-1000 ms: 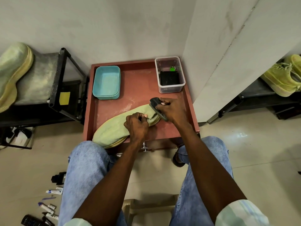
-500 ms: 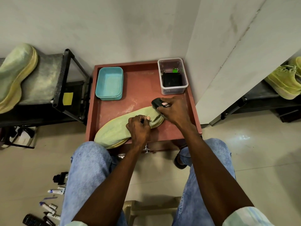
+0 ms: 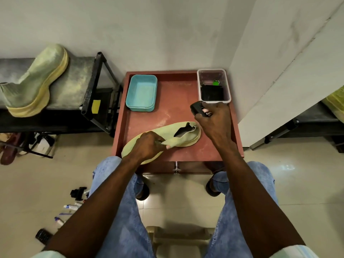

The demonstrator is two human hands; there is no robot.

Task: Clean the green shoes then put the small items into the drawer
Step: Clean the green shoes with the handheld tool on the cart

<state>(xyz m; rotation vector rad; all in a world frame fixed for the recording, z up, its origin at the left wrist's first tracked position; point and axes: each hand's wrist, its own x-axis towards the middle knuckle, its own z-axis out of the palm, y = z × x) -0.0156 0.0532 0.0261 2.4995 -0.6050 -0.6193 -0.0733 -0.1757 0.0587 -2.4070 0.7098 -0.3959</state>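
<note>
Head view: the cleaning looks to be under way, not finished. One green shoe lies on its side on the red tabletop, its toe overhanging the near edge. The left hand pins it down, fingers curled and pinching a fold of the soft knit upper by the dark, open collar. The right hand is raised just beyond the heel, fingers wrapped round a small black brush with a labelled back, clear of the shoe and close to the clear tub. That tub holds a black block and a green bit; I cannot tell what they are.

A second green shoe, a tall sock-like boot with a thick, pale yellow sole, stands on the dusty rack at left and looks mottled, so it probably needs cleaning as well.

The drawer step seems not yet begun: the drawer below the tabletop is shut, its metal knob showing, and small items, tubes and black pieces, lie scattered on the tiled floor at left. A smooth teal tray sits on the far left of the tabletop.
</note>
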